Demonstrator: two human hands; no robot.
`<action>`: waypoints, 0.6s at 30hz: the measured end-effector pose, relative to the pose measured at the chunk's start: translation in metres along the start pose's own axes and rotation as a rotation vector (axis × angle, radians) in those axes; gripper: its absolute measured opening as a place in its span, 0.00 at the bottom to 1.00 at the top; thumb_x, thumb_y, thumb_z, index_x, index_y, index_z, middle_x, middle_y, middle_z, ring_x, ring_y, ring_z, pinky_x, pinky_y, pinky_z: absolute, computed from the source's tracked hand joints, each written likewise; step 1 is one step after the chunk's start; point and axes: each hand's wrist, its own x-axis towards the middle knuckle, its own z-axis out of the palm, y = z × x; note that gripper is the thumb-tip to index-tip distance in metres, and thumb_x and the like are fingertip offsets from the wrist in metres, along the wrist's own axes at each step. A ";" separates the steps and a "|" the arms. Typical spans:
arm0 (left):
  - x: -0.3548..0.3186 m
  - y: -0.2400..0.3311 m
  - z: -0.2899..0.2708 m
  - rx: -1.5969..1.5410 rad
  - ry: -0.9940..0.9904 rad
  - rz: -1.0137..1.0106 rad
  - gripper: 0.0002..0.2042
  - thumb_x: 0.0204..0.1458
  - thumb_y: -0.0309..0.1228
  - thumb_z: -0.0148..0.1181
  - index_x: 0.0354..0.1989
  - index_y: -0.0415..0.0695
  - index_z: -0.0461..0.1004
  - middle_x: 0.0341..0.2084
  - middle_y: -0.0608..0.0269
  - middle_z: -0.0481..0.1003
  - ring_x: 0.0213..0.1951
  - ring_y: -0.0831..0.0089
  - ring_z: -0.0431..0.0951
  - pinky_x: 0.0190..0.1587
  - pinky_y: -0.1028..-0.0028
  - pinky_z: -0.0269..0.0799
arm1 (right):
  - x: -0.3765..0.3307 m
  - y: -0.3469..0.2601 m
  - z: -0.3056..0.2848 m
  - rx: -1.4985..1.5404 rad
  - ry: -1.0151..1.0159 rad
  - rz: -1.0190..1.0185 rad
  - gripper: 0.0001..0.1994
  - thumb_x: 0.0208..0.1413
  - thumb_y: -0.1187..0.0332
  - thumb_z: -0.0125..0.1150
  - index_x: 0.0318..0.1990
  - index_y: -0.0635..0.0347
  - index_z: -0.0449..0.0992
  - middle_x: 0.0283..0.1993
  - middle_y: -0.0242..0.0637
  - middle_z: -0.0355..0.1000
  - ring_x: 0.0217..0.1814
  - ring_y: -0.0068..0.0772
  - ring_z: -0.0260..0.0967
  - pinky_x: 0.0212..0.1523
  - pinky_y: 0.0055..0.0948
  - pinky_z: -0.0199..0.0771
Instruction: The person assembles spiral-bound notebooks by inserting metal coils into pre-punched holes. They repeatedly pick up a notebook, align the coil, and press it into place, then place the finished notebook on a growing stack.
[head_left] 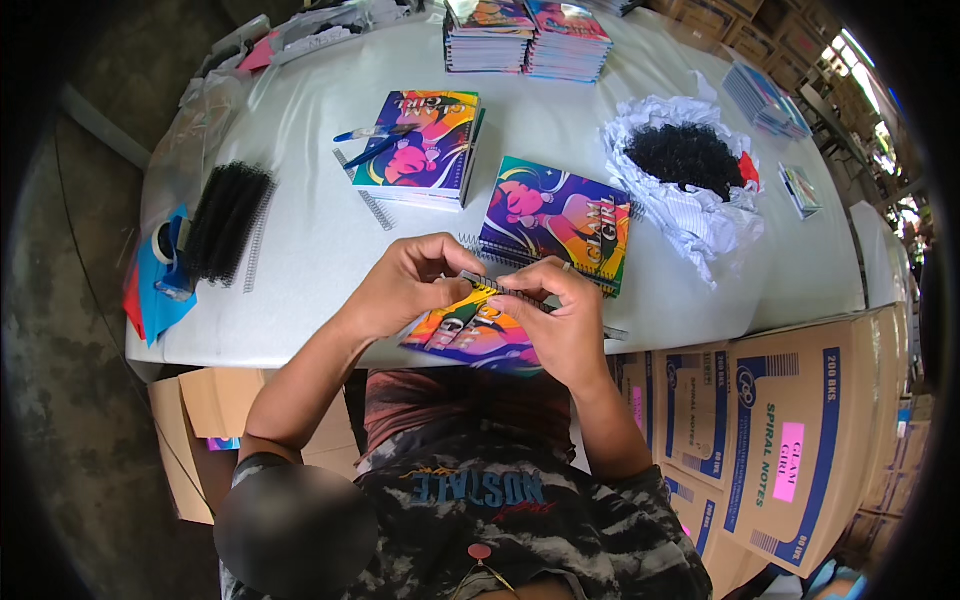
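The spiral notebook point(475, 340) in hand sits at the centre of the frame, over the near edge of the table point(300, 310), its bright cover below the fingers. Its bound edge is the line that matters: it slants from the left fingertips down toward the lower right, and both hands meet it, so neither is clearly nearer. The left hand point(410, 280) pinches its upper-left end between thumb and fingers; the right hand point(565, 320) pinches farther along. Those fingers hide much of the binding, and the cover's lower edge is blurred. A thin wire end point(615, 333) shows right of the right hand; whether it belongs to this binding, I cannot tell. Just above the hands lies another notebook stack point(550, 215), its near coils partly covered by them.
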 end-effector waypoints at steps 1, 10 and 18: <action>0.002 0.004 0.002 -0.012 -0.003 -0.012 0.06 0.45 0.16 0.55 0.32 0.38 0.73 0.26 0.68 0.72 0.29 0.85 0.71 0.33 0.82 0.69 | 0.000 -0.004 0.000 -0.057 0.009 -0.041 0.08 0.40 0.79 0.66 0.30 0.65 0.76 0.29 0.38 0.72 0.30 0.25 0.70 0.31 0.23 0.68; 0.030 0.018 0.023 0.415 0.101 0.312 0.05 0.54 0.25 0.52 0.37 0.37 0.70 0.25 0.69 0.70 0.26 0.86 0.65 0.31 0.83 0.63 | 0.049 -0.055 -0.060 -0.639 0.139 -0.625 0.11 0.37 0.74 0.68 0.32 0.62 0.77 0.37 0.36 0.74 0.39 0.38 0.69 0.43 0.33 0.65; 0.136 -0.076 0.024 1.048 0.692 0.331 0.13 0.53 0.31 0.53 0.45 0.38 0.70 0.36 0.50 0.71 0.38 0.52 0.73 0.38 0.66 0.70 | 0.007 0.132 -0.096 -0.416 0.569 0.098 0.21 0.60 0.64 0.47 0.57 0.67 0.63 0.60 0.54 0.59 0.64 0.44 0.56 0.61 0.34 0.54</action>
